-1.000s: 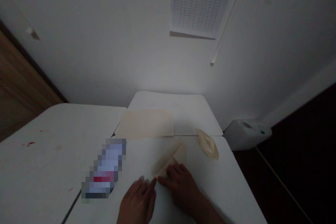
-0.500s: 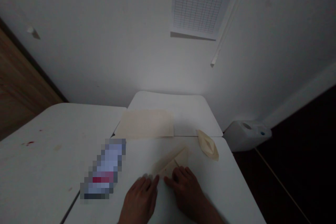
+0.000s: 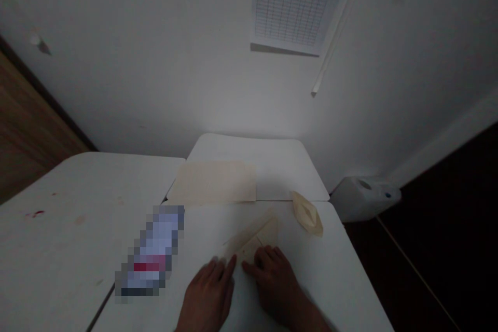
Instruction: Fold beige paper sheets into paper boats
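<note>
A folded cream paper (image 3: 254, 238) lies on the white table (image 3: 334, 270) just beyond my hands. My left hand (image 3: 208, 295) rests flat beside its near left end, fingers stretched out and pressing the edge. My right hand (image 3: 274, 285) lies on the paper's near end with its fingers bent down onto the fold. A finished folded paper boat (image 3: 307, 212) sits to the right, apart from both hands. A flat cream sheet (image 3: 213, 182) lies further back.
A blurred oblong object (image 3: 150, 254) lies left of my hands, across the gap between two tables. A second white table (image 3: 58, 228) stands at the left. A white container (image 3: 363, 198) sits on the dark floor at the right. A printed chart (image 3: 290, 8) hangs on the wall.
Both hands have slid a little along the folded paper, and the paper's far flap has flattened and turned slightly. The view has shifted a bit.
</note>
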A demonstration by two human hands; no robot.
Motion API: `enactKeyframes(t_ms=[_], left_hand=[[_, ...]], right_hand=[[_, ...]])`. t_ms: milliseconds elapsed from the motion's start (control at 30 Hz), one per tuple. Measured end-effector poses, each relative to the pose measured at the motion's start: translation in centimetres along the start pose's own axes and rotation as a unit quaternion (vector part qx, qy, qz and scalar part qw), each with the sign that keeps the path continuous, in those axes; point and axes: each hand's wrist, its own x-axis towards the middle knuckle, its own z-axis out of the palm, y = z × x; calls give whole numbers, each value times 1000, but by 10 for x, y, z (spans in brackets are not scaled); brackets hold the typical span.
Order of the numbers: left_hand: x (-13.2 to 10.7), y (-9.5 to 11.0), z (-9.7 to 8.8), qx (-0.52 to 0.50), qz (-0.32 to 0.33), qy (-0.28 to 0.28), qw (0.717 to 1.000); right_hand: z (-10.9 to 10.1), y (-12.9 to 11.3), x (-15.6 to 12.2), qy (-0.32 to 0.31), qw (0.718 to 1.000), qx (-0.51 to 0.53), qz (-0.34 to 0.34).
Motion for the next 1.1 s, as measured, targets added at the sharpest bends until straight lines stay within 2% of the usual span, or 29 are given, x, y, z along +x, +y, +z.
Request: enactKeyframes(t_ms=[167,467,633,900,1000,1100], left_hand=[[-13,-9,0,24,13,17,999],[-12,-8,0,22,11,38,999],[-14,-9,0,35,8,41,999],[-14,-8,-1,25,-6,45,999],[-14,-11,0,10,-7,35,999],[-13,-20,-1,-8,4,29,1000]], right_hand=[[3,0,-1,9,1000,4,-5],[4,-13,11,-2,999,-16,-37],[7,-16,11,12,1000,-19,-8],[2,-8,-6,27,999,8,28],[-5,-6,-9,57,997,54,20],[-13,8,-10,145,984,97,28]])
